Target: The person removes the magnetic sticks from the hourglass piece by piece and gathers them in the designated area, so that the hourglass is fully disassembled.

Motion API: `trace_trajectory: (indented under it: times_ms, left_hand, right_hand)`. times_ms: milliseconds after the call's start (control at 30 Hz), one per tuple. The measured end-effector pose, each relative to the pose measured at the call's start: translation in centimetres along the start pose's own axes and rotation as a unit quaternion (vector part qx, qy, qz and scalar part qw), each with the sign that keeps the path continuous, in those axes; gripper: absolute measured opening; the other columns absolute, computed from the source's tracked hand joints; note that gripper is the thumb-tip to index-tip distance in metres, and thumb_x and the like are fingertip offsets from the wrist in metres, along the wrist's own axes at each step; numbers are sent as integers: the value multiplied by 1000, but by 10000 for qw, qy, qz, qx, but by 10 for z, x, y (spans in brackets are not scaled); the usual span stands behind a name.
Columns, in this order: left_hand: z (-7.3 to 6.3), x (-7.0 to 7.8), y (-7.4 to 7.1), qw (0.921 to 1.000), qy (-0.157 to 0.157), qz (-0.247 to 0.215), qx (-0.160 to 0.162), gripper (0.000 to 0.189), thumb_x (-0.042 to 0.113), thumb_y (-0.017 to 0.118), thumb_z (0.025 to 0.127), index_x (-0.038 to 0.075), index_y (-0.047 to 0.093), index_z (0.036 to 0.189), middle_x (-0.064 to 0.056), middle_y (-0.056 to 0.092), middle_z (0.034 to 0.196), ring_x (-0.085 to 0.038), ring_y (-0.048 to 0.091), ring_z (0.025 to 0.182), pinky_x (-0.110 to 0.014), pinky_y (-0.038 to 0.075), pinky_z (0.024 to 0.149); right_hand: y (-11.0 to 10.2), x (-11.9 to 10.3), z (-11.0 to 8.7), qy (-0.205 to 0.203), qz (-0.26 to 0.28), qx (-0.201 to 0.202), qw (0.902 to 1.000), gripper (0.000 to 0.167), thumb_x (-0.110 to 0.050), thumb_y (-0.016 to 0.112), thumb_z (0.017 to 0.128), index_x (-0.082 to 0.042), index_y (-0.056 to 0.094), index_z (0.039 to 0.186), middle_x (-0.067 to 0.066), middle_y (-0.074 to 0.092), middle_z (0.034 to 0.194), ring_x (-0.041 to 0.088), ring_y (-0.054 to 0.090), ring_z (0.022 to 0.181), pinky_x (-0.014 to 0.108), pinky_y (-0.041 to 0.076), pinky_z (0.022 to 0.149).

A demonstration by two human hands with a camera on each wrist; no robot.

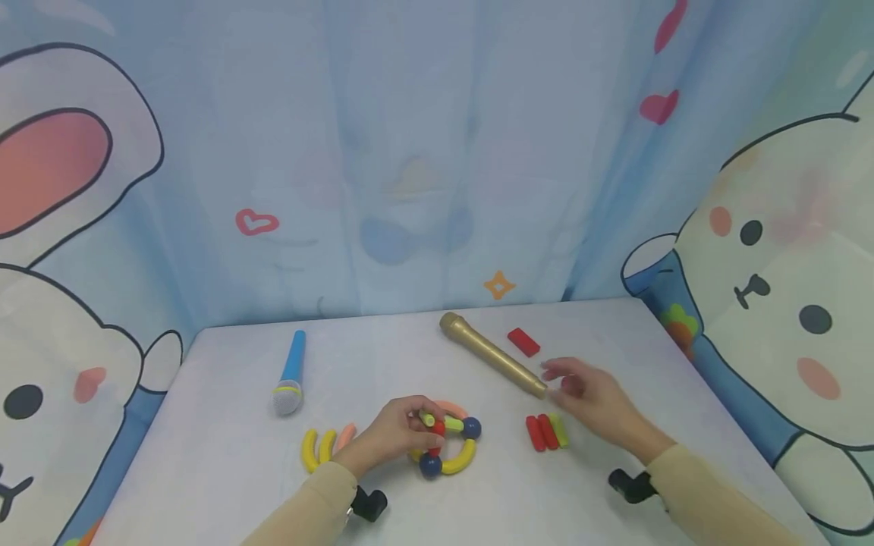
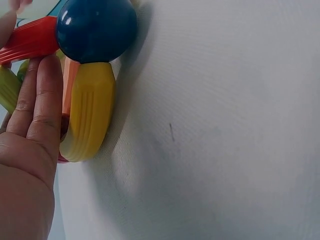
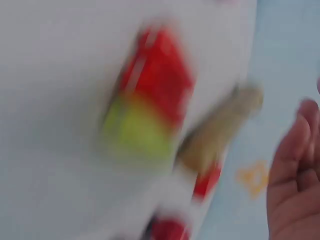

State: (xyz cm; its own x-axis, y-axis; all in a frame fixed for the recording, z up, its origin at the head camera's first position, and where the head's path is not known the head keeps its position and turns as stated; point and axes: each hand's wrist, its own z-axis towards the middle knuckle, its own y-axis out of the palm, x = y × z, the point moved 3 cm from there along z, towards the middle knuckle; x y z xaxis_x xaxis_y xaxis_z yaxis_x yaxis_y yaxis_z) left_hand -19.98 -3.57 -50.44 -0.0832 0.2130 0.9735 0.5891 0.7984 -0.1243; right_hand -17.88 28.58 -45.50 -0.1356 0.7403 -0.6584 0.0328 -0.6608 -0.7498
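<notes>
My left hand (image 1: 389,440) pinches a red ribbed rod (image 2: 30,41) between thumb and fingers. The rod's end meets a dark blue ball (image 2: 97,30), part of a ring-like toy build on the table. A curved yellow rod (image 2: 92,110) joins that ball from below in the left wrist view. Lime rods (image 1: 453,425) and a second blue ball (image 1: 471,428) also belong to the build; the fingers hide some of it. Holding nothing, my right hand (image 1: 601,402) hovers with fingers loosely bent by the lower end of a gold microphone (image 1: 492,354).
Below the right hand lie two red rods (image 1: 542,432) and a lime rod (image 1: 558,430), side by side. A red block (image 1: 523,342) sits behind the gold microphone. At left are a blue toy microphone (image 1: 292,368) and curved yellow rods (image 1: 318,449). A curtain (image 1: 410,152) hangs behind the white table (image 1: 225,425).
</notes>
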Motion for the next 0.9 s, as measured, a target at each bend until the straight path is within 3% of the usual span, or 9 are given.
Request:
trace_trajectory:
  times_ms: [133,233,400,667,900]
  left_hand:
    - [1,-2,-2,9999,83,82,26,25,4,79,84,8,68,106,-6,73,89,-20,68,74,-24,51,64]
    - [2,-2,-2,9995,227,199,8,25,3,79,83,9,68,105,-3,71,94,-16,65,71,-23,49,61]
    - [1,-3,-5,9991,311,284,34,25,2,79,82,10,68,103,-5,71,86,-13,64,69,-22,46,57]
    - [-2,-1,-5,9993,241,266,49,23,4,79,83,10,67,103,-7,71,80,-14,61,66,-22,39,53]
    - [-3,0,-5,9994,162,285,61,27,6,79,83,6,67,108,-6,70,76,-13,58,64,-22,38,52]
  right_hand:
    - [60,-50,16,-420,265,-1256,9908,47,-11,77,88,-13,61,132,2,67,117,14,61,82,26,55,69]
    - [91,-65,24,-602,289,-1731,9826,48,-12,78,87,-11,62,131,-1,67,115,12,59,77,26,54,67]
    - [110,-71,31,-672,77,-1768,9819,40,-14,80,85,-14,68,124,-8,67,107,12,57,79,25,53,69]
    - [111,-75,31,-945,-810,-1799,9758,36,-20,82,84,-15,73,119,-13,59,98,8,55,87,27,53,83]
    - [111,-69,30,-616,-673,-1515,9842,26,-19,79,86,-18,70,111,-11,62,102,12,56,87,30,53,81]
